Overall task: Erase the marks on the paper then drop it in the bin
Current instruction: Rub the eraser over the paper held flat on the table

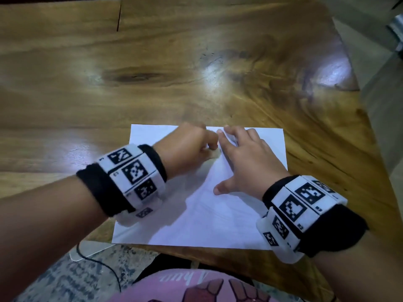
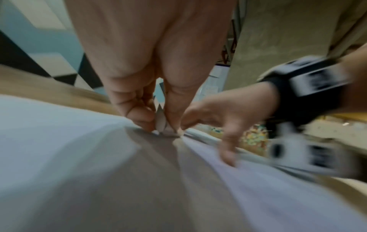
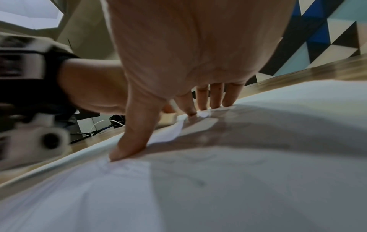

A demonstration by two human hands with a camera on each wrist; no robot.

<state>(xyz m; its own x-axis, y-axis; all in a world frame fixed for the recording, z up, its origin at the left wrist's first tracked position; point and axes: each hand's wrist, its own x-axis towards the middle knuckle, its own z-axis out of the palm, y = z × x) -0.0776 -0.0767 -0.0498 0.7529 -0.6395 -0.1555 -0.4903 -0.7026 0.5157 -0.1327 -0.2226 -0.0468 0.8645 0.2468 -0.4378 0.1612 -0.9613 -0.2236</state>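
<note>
The left hand (image 1: 185, 147) reaches in from the left with its knuckles up, fingers (image 2: 139, 116) curled and pinching a small pale eraser (image 2: 161, 124) whose lower end touches the sheet of paper (image 1: 207, 223). The right hand (image 1: 246, 162) lies palm down on the same sheet, fingers (image 3: 216, 97) straight and spread, the thumb (image 3: 131, 138) splayed toward the near edge and pressing the paper flat. The two hands almost meet near the far edge of the sheet.

The paper lies on the wooden desk (image 1: 130, 83), at its near edge. Faint pencil marks (image 3: 198, 182) show on the sheet in the right wrist view, too blurred to read. Both wrists wear black bands (image 1: 139, 179) with square black-and-white coded tags. The pink garment (image 1: 174, 288) at the bottom carries letters, upside down and cut off, not legible. Most of the eraser is hidden by the fingers. No bin can be made out.
</note>
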